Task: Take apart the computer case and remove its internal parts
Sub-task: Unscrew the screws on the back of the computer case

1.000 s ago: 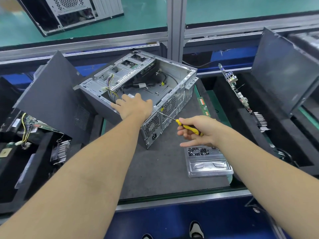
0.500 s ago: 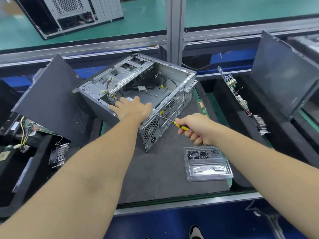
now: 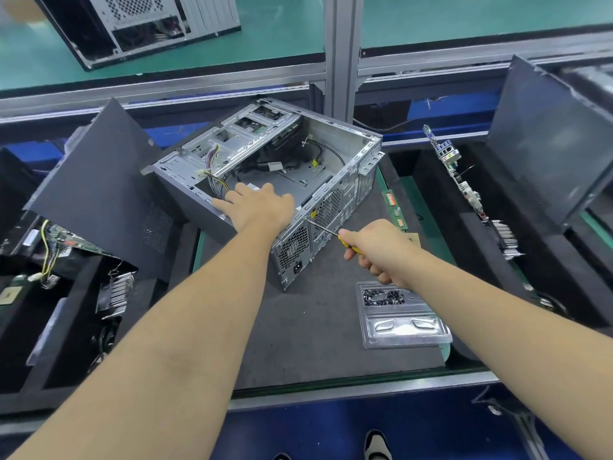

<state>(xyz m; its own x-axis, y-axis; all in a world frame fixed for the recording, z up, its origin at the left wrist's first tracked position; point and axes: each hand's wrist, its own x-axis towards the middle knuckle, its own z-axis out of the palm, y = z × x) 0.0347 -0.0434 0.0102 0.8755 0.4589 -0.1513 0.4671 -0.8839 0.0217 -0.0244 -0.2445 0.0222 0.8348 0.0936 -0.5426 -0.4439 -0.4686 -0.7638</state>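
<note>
Grey matting covers the bench; at its middle the computer case (image 3: pixel 265 180) lies open. Left hand (image 3: pixel 262 207) presses flat on its rim; right hand (image 3: pixel 374 250) grips a screwdriver (image 3: pixel 328 231) at the rear panel, where its tip could slip off the screw.

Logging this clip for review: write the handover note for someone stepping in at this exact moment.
Left hand rests open on the near edge of the open computer case, steadying it. Right hand grips the yellow-handled screwdriver, tip at the case's rear panel near the fan grille.
Done: side panel off; loose screws sit in the clear tray.
Left: finish this rear screw, then remove the cables and remaining internals.
</note>
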